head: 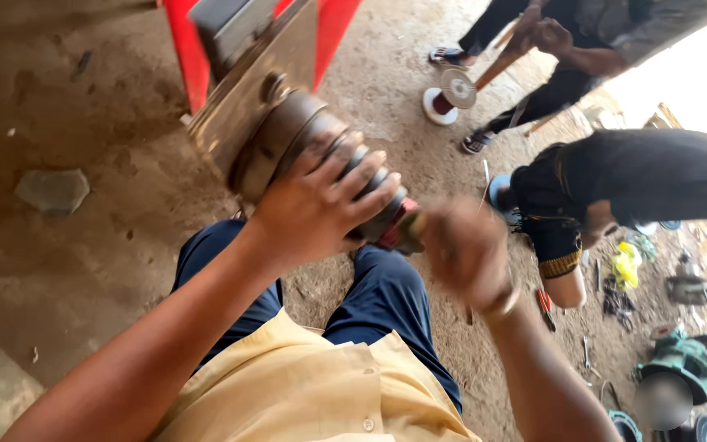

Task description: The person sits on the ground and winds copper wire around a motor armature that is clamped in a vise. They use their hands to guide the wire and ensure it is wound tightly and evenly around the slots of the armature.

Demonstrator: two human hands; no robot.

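Observation:
A dark, ribbed cylindrical machine part (288, 135) sticks out from a brown metal plate (243, 94) on a red frame (186, 49). My left hand (321, 205) wraps over the cylinder's outer end, fingers spread across its ribs. My right hand (464, 250) is blurred, closed into a fist at the cylinder's tip, where a red piece (394, 233) shows. What the right hand holds is hidden by the blur. My blue trousers and yellow shirt fill the lower middle.
Two other people work at the right: one crouched in black (640, 180), one farther back holding a wooden-handled tool over a round disc (456, 90). Green power tools (689, 360) and small hand tools lie on the dirt floor at the lower right. A flat stone (52, 190) lies left.

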